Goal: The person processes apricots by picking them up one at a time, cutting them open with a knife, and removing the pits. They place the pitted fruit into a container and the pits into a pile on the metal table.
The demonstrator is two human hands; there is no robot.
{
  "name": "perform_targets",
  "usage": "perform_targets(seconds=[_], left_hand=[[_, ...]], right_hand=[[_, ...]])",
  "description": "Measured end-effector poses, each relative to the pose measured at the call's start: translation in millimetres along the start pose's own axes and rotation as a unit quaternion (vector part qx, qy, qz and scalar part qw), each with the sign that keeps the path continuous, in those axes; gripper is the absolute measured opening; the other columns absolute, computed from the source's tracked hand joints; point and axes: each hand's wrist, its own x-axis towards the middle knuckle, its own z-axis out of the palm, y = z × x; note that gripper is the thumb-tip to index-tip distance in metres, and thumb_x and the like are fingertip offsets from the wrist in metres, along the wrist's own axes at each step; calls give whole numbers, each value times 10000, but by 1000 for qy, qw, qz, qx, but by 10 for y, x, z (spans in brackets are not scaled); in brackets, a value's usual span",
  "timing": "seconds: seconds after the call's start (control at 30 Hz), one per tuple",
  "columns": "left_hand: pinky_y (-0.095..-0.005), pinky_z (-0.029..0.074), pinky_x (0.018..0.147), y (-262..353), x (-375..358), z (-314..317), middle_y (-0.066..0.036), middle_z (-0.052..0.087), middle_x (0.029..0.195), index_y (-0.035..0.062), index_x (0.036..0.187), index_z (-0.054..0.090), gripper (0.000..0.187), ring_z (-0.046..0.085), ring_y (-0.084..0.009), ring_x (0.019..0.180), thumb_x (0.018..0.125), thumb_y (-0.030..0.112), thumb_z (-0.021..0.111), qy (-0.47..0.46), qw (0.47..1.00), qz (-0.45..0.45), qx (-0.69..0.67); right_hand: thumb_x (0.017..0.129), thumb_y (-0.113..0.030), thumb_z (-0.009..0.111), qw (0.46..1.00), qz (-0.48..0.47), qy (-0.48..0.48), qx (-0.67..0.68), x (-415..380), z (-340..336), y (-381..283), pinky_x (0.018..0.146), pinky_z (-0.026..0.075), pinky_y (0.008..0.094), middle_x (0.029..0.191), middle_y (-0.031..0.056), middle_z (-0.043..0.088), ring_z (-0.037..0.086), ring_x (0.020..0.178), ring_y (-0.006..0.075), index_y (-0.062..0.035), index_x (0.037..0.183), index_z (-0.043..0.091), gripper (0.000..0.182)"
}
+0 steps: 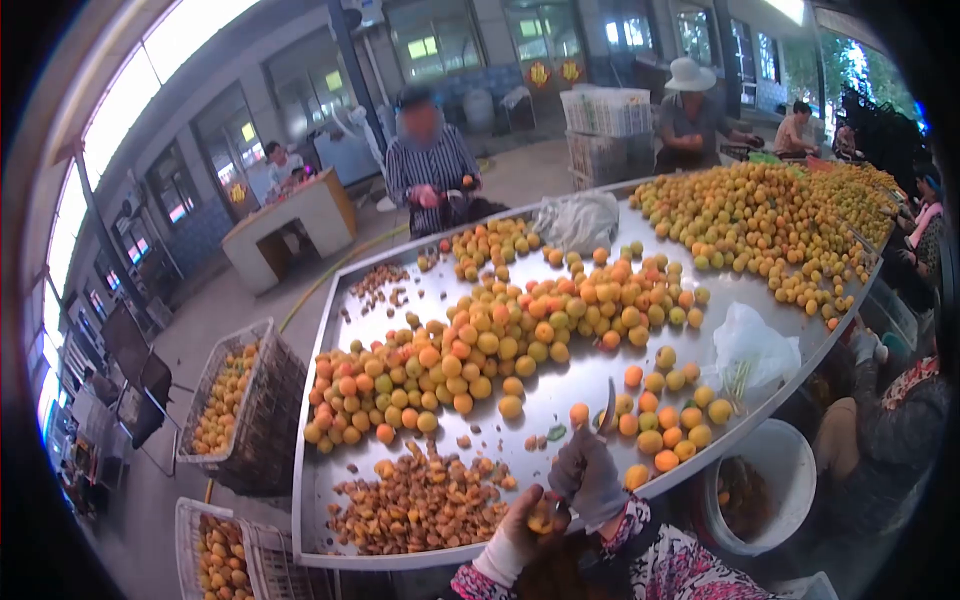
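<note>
My left hand (pixel 522 532), with a white wrap at the wrist, is closed around a dark, partly hidden apricot (pixel 543 515) at the table's near edge. Beside it, my right hand (pixel 588 474) in a grey glove grips a small curved knife (pixel 608 408), its blade pointing up. The hands are close together. Loose apricots (pixel 671 438) lie to the right of the knife. Left of my hands is a heap of small brown-orange pieces (pixel 420 505) on the metal table (pixel 510 437). A long pile of whole apricots (pixel 480 340) stretches across the middle.
A white bucket (pixel 790 490) stands at the right below the table edge. Crates of apricots (pixel 262 410) are on the floor at left. Plastic bags (pixel 752 345) lie on the table. A person in stripes (pixel 430 165) and one in a white hat (pixel 688 120) are across; another sits right.
</note>
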Motion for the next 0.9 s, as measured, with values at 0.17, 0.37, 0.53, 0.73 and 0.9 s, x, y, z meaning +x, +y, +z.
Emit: perform_targets(seconds=[0.17, 0.37, 0.53, 0.73, 0.9], left_hand=[[-265, 327, 381, 4, -13, -72, -14, 438, 542, 108, 823, 538, 361, 407, -131, 451, 871, 454, 448, 59, 988, -26, -143], [-260, 371, 464, -50, 9, -312, -31, 488, 621, 86, 885, 552, 335, 448, -139, 523, 875, 407, 457, 92, 995, 30, -39], [-274, 467, 816, 20, -58, -125, -54, 565, 1032, 15, 1112, 476, 425, 536, -105, 956, 723, -20, 642, 40, 894, 205, 397], [-275, 480, 789, -85, 208, -577, -34, 568, 1002, 50, 1101, 503, 349, 568, -128, 875, 794, 187, 597, -3, 995, 84, -61], [-279, 486, 774, -15, 246, -409, -26, 575, 937, 68, 1091, 517, 358, 579, -128, 814, 838, 321, 529, 49, 986, 50, -149]], right_hand=[[928, -307, 437, 995, 79, -30, 49, 88, -50, 135, 358, 201, 267, 455, -16, 268, 231, 355, 110, -127, 641, 375, 343], [912, -241, 479, 998, 59, 6, -20, 67, 51, 256, 343, 228, 252, 458, -22, 314, 270, 355, 97, -110, 684, 437, 266], [841, -203, 615, 990, -24, 63, -123, -48, 137, 365, 377, 302, 242, 492, 7, 429, 395, 407, 88, -59, 705, 533, 214], [798, -185, 670, 789, -274, -20, -549, -98, 233, 628, 461, 390, 272, 534, 72, 507, 468, 470, 130, -24, 743, 589, 188], [764, -206, 677, 736, -318, -53, -596, -102, 336, 653, 461, 396, 301, 573, 102, 521, 526, 483, 206, -68, 752, 568, 177]])
